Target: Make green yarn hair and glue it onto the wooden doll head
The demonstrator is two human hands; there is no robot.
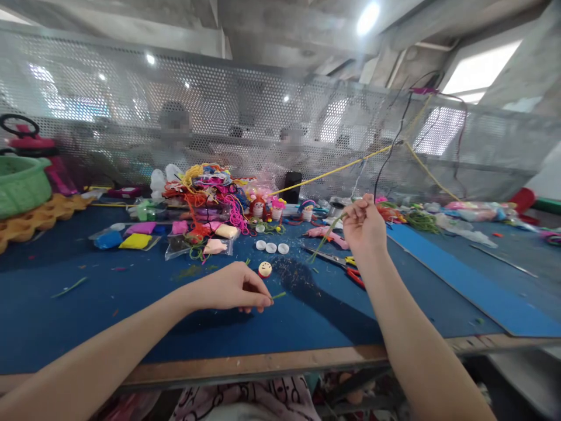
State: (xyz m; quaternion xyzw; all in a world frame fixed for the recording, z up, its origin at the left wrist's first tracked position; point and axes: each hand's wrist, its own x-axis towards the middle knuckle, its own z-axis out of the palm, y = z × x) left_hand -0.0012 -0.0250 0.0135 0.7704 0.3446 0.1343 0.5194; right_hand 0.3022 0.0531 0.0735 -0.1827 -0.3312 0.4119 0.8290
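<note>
One left hand (232,285): fingers pinching short green strand (279,296)
Right hand (364,225): raised, fingers pinching longer green strands (325,238)
Small yellow-and-red piece (265,269): near left hand

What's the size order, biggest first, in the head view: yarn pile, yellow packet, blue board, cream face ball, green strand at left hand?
1. Blue board
2. Yarn pile
3. Yellow packet
4. Cream face ball
5. Green strand at left hand, visible part only; more may be hidden
</note>
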